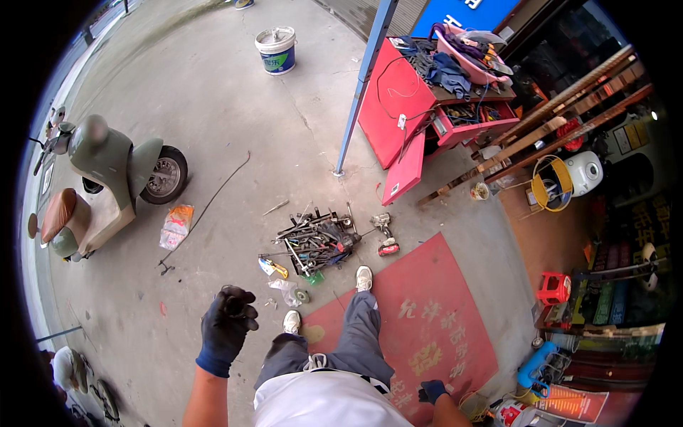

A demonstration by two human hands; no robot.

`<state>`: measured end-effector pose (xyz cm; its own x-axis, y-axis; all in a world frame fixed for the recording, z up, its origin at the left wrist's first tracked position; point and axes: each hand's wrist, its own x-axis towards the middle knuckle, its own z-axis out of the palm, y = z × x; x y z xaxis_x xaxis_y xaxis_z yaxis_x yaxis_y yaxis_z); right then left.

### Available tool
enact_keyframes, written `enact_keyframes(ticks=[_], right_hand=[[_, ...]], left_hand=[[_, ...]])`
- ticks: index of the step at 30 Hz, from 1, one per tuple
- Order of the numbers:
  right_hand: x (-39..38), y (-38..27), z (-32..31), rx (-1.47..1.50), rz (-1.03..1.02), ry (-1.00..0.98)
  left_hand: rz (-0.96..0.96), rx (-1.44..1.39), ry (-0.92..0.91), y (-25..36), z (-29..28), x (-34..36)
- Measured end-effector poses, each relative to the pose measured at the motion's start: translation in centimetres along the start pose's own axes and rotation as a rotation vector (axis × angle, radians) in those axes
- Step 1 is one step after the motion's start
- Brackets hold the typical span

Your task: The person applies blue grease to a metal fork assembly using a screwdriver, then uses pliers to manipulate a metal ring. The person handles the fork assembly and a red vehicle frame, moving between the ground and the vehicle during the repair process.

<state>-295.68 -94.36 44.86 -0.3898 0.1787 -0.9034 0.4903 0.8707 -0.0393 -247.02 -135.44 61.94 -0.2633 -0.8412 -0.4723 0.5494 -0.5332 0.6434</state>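
Note:
My left hand [226, 329], in a black and blue work glove, is raised left of my legs with its fingers curled inward. Whatever it holds, if anything, is lost against the dark glove. My right hand [432, 391], also gloved, hangs low beside my right hip; its fingers look curled and their inner side is hidden. Beyond my shoes lies a heap of hand tools [320, 238] on the concrete. A cordless power tool [385, 233] with a red and black battery lies right of the heap. Neither hand touches these tools.
A red mat [455, 299] lies under my right foot. Ahead right stand a blue post [361, 89] and a red tool cabinet [391, 107] with an open drawer. A scooter [107, 178] is parked left, near a long thin rod [210, 204]. A white bucket [276, 51] stands farther off.

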Motion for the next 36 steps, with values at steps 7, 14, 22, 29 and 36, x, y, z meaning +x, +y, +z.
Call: enact_keyframes(ticks=[7, 14, 22, 29, 36], right_hand=[[3.5, -31.4, 8.2, -0.316, -0.673, -0.252], [-1.9, -54.7, 11.0, -0.323, -1.176, -0.287], [2.9, -55.5, 8.5, -0.701, -1.151, -0.027], [1.6, -60.3, 6.9, -0.818, -1.096, -0.015], [7.0, -66.6, 9.4, -0.502, -0.949, -0.602]], left_hand=[[0.037, -0.145, 0.456, -5.2, 6.3, 2.1], [-0.042, -0.218, 0.37, -5.5, 16.3, 1.9], [0.151, -0.107, 0.486, -6.9, 19.2, 4.6], [0.151, -0.088, 0.649, -8.2, 20.7, 3.8], [0.226, 0.012, 0.741, -6.8, 25.4, 5.1]])
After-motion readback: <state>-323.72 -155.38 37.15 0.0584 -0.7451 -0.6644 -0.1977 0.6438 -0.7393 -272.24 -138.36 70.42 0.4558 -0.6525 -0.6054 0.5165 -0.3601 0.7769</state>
